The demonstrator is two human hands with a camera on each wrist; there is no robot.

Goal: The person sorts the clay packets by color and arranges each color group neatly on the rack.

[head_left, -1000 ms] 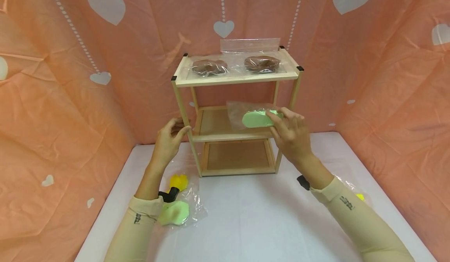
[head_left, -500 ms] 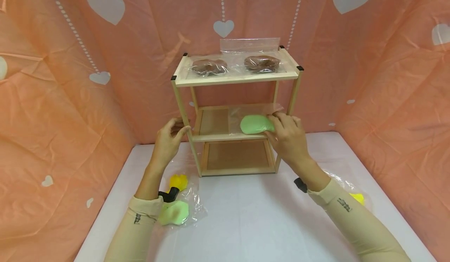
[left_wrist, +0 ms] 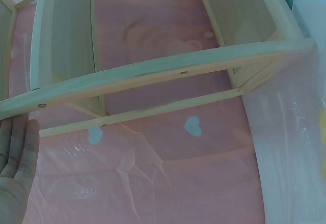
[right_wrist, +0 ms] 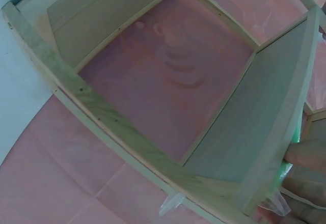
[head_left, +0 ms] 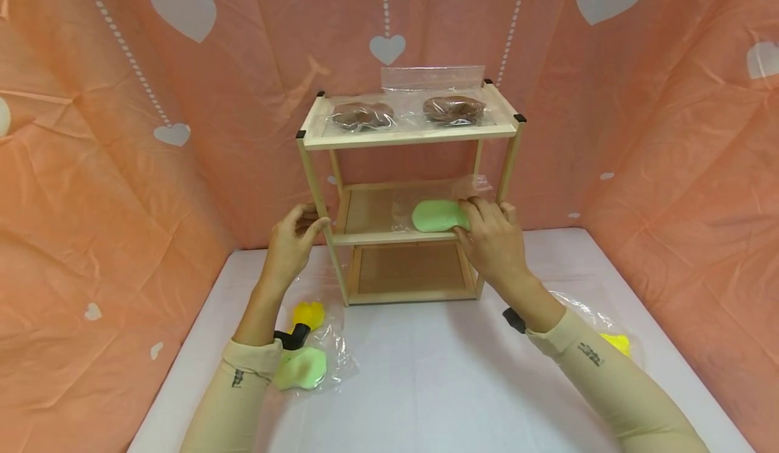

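Observation:
A small wooden shelf unit (head_left: 395, 239) with black corner caps stands on the white table. My left hand (head_left: 289, 243) grips its left front post (head_left: 313, 179), thumb in front; in the left wrist view its fingers (left_wrist: 23, 150) lie beside the frame. At the right end of the middle shelf, my right hand (head_left: 496, 243) pinches a clear plastic bag holding a pale green, flat oval piece (head_left: 433, 216). That hand covers the piece's right end. The right wrist view has the fingers (right_wrist: 308, 155) at the shelf's edge, with a sliver of green beside them.
On the top shelf lie two bagged brown lumps (head_left: 363, 116). A bag with a yellow piece (head_left: 309, 314) and a green piece (head_left: 302, 368) lies by the left forearm. Another yellow piece (head_left: 617, 343) shows behind the right sleeve. Pink curtain surrounds the table.
My right hand has lowered the bagged green piece onto the middle shelf and shifted it slightly left. The left hand has stayed at the post.

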